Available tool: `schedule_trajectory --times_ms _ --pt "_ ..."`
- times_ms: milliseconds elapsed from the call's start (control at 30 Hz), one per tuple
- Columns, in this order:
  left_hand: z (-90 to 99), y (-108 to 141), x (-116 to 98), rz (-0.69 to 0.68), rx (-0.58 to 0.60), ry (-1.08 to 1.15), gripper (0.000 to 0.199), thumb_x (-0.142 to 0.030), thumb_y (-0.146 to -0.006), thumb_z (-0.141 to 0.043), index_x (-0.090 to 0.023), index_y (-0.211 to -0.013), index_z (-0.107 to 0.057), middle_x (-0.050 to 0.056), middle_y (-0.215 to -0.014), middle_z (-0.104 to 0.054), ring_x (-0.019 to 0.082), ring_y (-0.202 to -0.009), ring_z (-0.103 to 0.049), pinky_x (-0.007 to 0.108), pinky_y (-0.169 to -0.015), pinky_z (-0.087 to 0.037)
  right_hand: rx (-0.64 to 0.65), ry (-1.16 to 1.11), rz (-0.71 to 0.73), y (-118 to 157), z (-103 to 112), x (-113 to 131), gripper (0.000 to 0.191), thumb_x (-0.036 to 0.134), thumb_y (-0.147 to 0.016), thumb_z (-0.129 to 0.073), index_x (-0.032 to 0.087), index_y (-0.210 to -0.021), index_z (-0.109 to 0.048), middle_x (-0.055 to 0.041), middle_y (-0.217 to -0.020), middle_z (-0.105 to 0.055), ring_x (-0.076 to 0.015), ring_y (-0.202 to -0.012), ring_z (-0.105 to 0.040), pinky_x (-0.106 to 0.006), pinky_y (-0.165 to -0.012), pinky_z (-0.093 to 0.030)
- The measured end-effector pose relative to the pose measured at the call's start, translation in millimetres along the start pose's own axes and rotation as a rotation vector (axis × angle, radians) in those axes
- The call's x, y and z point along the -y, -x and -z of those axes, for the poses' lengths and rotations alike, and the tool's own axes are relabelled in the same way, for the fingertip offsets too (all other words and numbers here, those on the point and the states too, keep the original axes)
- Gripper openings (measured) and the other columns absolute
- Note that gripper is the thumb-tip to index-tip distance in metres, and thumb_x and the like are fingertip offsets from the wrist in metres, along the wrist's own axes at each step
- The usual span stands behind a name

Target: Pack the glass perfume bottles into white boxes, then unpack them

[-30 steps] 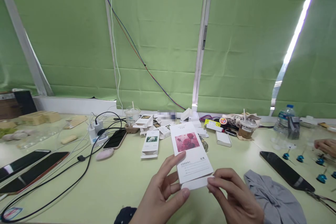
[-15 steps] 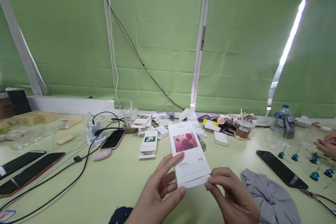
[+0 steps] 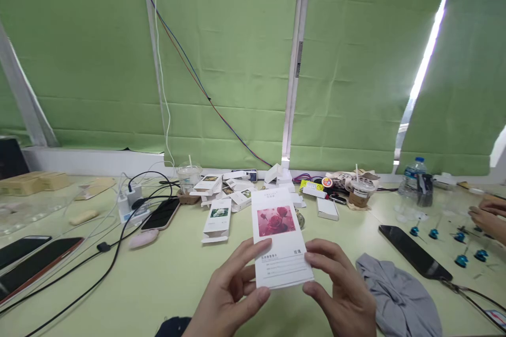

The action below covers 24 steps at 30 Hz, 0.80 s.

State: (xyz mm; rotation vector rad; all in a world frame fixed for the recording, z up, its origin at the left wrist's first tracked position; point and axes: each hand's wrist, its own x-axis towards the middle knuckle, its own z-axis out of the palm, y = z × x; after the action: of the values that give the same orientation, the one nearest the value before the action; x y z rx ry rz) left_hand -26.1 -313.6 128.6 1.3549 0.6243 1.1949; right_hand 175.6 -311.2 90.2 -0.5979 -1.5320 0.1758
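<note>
A white box (image 3: 279,245) with a picture of pink-red roses on its front is held up over the table, its lower end toward me. My left hand (image 3: 231,284) grips its left side, the index finger on the front and the thumb at the bottom left corner. At the right edge, my right hand (image 3: 342,287) holds the box between fingers and thumb near the lower corner. Behind it lies a similar box with a white flower picture (image 3: 218,216), its near end flap sticking out. Several more small white boxes (image 3: 237,184) are heaped farther back.
Phones (image 3: 164,213) and black cables (image 3: 118,258) spread over the left side. To the right are a grey cloth (image 3: 399,295), a black phone (image 3: 413,250), small blue pieces (image 3: 460,260) and another person's hands (image 3: 488,218). Drink cups (image 3: 361,189) stand along the back.
The loose flap at the box's lower end now lies flush. My right fingers have moved from the bottom corner up along the right edge. The view has shifted slightly right.
</note>
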Motion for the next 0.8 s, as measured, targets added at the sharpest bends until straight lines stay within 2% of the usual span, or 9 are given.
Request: schedule_trajectory --times_ms 100,167,267,400,533,633,800 --pt "0.7 0 1 -0.022 0.009 0.041 0.042 -0.034 -0.074 -0.078 -0.031 -0.115 -0.07 0.005 -0.134 -0.054 0.028 -0.106 -0.066 0.039 -0.093 -0.053 0.048 -0.175 -0.112 1 -1 0 0.025 0.029 -0.086 -0.067 0.029 -0.111 -0.066 -0.0099 -0.122 -0.057 -0.0257 -0.108 -0.061 -0.034 -0.079 -0.06" --pt "2.2 -1 4 -0.036 0.019 0.056 0.048 -0.033 -0.069 -0.082 -0.032 -0.115 -0.07 0.004 -0.133 -0.053 0.028 -0.105 -0.066 0.038 -0.093 -0.054 0.057 -0.289 -0.184 3 -3 -2 0.025 0.026 -0.087 -0.066 0.031 -0.111 -0.066 -0.0094 -0.124 -0.054 -0.0252 -0.108 -0.061 -0.032 -0.075 -0.062" --pt "5.9 -2 7 -0.05 0.03 0.017 0.055 -0.03 -0.063 -0.086 -0.035 -0.115 -0.07 0.002 -0.132 -0.052 0.027 -0.104 -0.067 0.036 -0.092 -0.055 0.065 -0.381 -0.22 6 -6 -6 0.026 0.022 -0.087 -0.066 0.031 -0.111 -0.066 -0.009 -0.125 -0.051 -0.0255 -0.107 -0.061 -0.033 -0.077 -0.062" --pt "10.6 -4 8 -0.054 0.075 -0.044 0.046 -0.028 -0.073 -0.08 -0.039 -0.115 -0.068 0.001 -0.133 -0.051 0.024 -0.102 -0.068 0.035 -0.09 -0.056 0.077 -0.403 -0.222 8 -6 -10 0.028 0.02 -0.086 -0.066 0.031 -0.111 -0.066 -0.0088 -0.126 -0.049 -0.0246 -0.103 -0.063 -0.036 -0.079 -0.061" --pt "12.6 -4 9 -0.044 0.071 -0.042 0.045 -0.031 -0.074 -0.079 -0.04 -0.116 -0.068 0.001 -0.138 -0.048 0.025 -0.104 -0.067 0.035 -0.091 -0.055 0.085 -0.417 -0.236 8 -5 -12 0.027 0.021 -0.087 -0.066 0.032 -0.111 -0.066 -0.0084 -0.127 -0.048 -0.0252 -0.102 -0.064 -0.038 -0.079 -0.062" --pt "15.1 -3 10 -0.031 0.073 -0.075 0.046 -0.033 -0.075 -0.078 -0.041 -0.118 -0.066 0.0 -0.142 -0.044 0.026 -0.11 -0.064 0.034 -0.092 -0.054 0.101 -0.43 -0.244 8 -4 -14 0.025 0.023 -0.087 -0.064 0.032 -0.11 -0.066 -0.0089 -0.127 -0.047 -0.0265 -0.103 -0.064 -0.039 -0.079 -0.061" --pt "23.9 -3 11 -0.052 0.153 -0.169 0.043 -0.036 -0.084 -0.068 -0.043 -0.125 -0.06 -0.001 -0.149 -0.038 0.029 -0.123 -0.055 0.034 -0.098 -0.05 0.102 -0.443 -0.283 8 -4 -14 0.018 0.026 -0.089 -0.062 0.031 -0.105 -0.068 -0.0095 -0.128 -0.047 -0.027 -0.104 -0.064 -0.036 -0.077 -0.06"
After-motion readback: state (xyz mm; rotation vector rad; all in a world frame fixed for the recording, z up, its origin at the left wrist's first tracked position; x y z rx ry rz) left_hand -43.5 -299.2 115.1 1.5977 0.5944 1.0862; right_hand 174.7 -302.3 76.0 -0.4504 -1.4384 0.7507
